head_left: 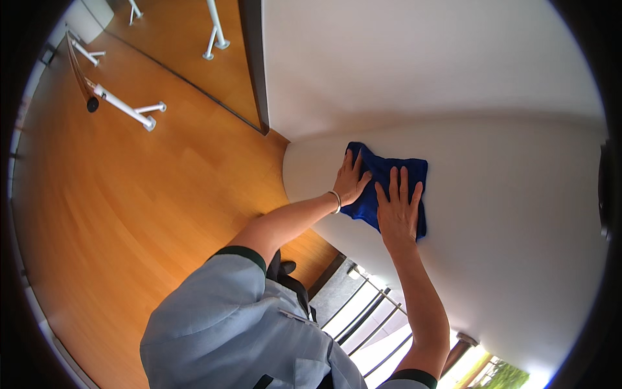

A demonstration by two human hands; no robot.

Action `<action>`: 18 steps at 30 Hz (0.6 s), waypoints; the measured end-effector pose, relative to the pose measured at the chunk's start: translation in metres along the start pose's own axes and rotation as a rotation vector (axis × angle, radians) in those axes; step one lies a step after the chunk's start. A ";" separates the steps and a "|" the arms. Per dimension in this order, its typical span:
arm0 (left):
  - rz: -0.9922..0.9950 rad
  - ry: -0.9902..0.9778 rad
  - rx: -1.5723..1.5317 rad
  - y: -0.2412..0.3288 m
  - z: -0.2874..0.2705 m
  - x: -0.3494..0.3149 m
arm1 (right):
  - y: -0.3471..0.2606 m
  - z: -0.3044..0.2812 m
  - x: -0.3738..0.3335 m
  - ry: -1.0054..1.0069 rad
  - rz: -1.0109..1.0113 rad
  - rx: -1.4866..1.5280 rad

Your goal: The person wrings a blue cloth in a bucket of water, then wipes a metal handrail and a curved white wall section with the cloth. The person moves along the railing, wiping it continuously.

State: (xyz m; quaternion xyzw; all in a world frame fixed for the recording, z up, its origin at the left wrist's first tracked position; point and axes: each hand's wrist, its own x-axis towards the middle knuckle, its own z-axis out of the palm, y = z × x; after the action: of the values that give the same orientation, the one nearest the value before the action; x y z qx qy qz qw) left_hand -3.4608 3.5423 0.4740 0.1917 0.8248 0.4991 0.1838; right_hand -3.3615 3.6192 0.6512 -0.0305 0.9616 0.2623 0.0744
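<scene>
A dark blue cloth [369, 202] lies spread on a smooth white rounded surface [499, 194], its edges a little creased. Flat on the cloth's left part rests my left hand [350, 183], fingers apart and a light bracelet round the wrist. My right hand [399, 211] presses on the right part of the same cloth, its fingers stretched out and spread. Neither hand is closed round anything. The palms' undersides are hidden against the cloth.
A white wall [427, 58] rises behind the rounded surface. To the left runs a wooden floor [162, 188], with a mirror [188, 39] and a white-legged barre stand [126, 109]. Below the surface, dark metal railings [372, 318] stand by a bright opening. Something dark [605, 191] sits at the right rim.
</scene>
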 end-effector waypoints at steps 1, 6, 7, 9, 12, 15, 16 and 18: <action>-0.085 0.001 -0.036 -0.010 0.007 -0.008 | -0.005 0.008 0.007 -0.015 -0.024 0.019; -0.488 -0.110 0.106 -0.054 0.024 -0.027 | -0.036 0.058 0.062 -0.150 -0.151 0.002; -0.496 -0.091 0.099 -0.067 0.029 -0.030 | -0.042 0.067 0.073 -0.130 -0.180 0.020; -0.512 -0.055 0.089 -0.098 0.040 -0.030 | -0.055 0.087 0.101 -0.094 -0.233 0.061; -0.563 0.015 -0.120 -0.146 0.062 -0.027 | -0.077 0.109 0.146 -0.129 -0.332 0.078; -0.658 0.082 -0.245 -0.192 0.088 -0.025 | -0.103 0.149 0.177 -0.163 -0.423 0.118; -0.700 0.096 -0.285 -0.206 0.099 -0.025 | -0.112 0.162 0.185 -0.198 -0.456 0.104; -0.760 0.130 -0.325 -0.239 0.115 -0.024 | -0.134 0.190 0.207 -0.259 -0.519 0.097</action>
State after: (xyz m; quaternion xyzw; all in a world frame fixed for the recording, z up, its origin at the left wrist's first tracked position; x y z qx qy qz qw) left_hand -3.4154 3.5147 0.2132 -0.1897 0.7572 0.5305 0.3306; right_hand -3.5286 3.5968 0.3893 -0.2381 0.9156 0.1902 0.2623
